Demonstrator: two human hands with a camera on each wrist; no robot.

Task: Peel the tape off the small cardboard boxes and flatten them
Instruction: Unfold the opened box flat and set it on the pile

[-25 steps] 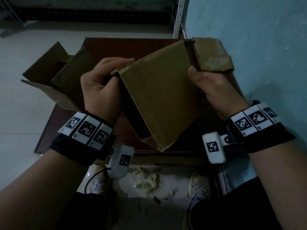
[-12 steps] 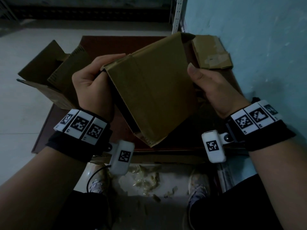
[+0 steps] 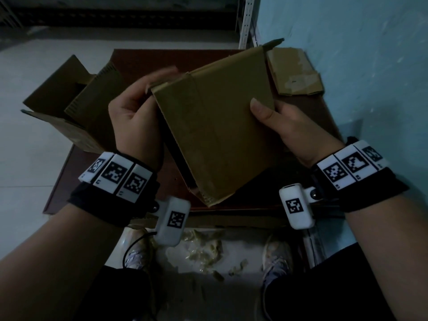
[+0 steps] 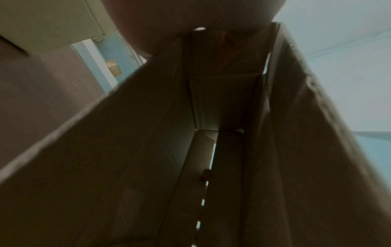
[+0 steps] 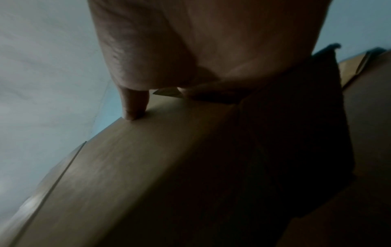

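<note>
I hold a small brown cardboard box tilted above the dark red table. A strip of tape runs down its top face near the far left corner. My left hand grips the box's left edge, fingers curled over the far corner and blurred. My right hand grips the right side, thumb pressed on the top face. The left wrist view looks into the box's hollow inside, where light shows through a seam. In the right wrist view a fingertip presses on the box's outer face.
Another opened box lies on the table's left edge. A flattened piece of cardboard lies at the far right by the blue wall. Peeled tape scraps litter the floor between my shoes. A metal shelf post stands behind the table.
The box has turned more level and moved slightly right. My left fingers have shifted up to the far left corner by the tape, and my right thumb now lies further onto the top face.
</note>
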